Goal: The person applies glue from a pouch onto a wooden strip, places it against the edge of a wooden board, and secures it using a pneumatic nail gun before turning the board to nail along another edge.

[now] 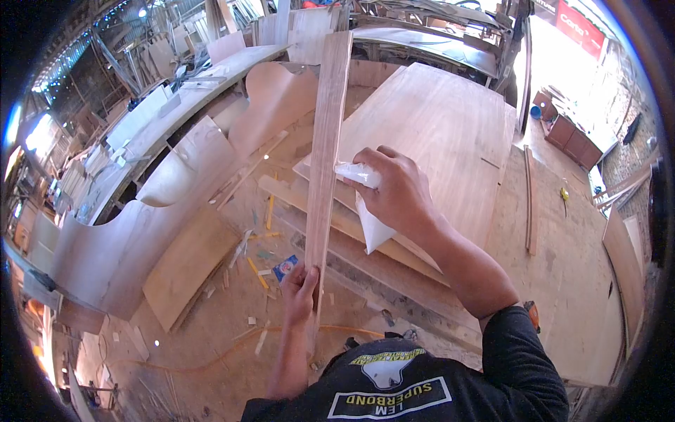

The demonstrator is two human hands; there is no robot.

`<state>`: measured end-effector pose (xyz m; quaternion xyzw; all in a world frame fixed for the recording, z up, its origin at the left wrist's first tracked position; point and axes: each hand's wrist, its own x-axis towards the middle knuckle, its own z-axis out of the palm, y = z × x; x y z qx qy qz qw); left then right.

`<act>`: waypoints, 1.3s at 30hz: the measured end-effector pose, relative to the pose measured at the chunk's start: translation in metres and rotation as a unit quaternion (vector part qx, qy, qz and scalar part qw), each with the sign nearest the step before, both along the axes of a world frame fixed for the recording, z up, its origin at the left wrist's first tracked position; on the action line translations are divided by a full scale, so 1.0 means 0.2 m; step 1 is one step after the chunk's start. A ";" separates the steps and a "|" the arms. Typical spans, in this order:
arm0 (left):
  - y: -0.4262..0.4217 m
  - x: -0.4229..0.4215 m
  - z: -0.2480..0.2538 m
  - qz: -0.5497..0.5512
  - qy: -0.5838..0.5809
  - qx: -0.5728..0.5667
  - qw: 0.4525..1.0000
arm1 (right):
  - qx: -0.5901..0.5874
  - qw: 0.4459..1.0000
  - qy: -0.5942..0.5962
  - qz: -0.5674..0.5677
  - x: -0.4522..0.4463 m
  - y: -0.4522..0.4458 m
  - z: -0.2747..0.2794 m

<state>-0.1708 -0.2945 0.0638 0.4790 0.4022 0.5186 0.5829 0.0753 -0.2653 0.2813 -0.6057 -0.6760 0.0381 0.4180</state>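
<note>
My left hand (300, 287) is closed round the lower part of a long narrow wooden board (328, 133), which stands on edge and runs away from me. In my right hand (394, 184) is a white plastic bag (376, 228), squeezed between the fingers. The bag's tip lies against the right edge of the board, above its middle. Its lower end hangs beneath my palm. What the bag holds cannot be made out.
Large plywood sheets (436, 133) lie stacked at the right. Curved-cut panels (274, 102) and a long bench (190, 95) stand at the left. Scraps and an orange cord (232, 344) lie on the floor. A thin wood strip (530, 204) rests on the right sheet.
</note>
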 end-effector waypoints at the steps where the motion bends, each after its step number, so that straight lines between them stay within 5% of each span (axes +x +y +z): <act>1: 0.00 0.02 0.01 0.003 -0.006 -0.004 1.000 | -0.005 1.000 0.001 0.000 -0.01 -0.01 0.00; 39: 0.07 0.25 0.19 0.017 -0.094 0.000 0.995 | -0.045 0.998 -0.046 0.021 -0.07 -0.20 -0.22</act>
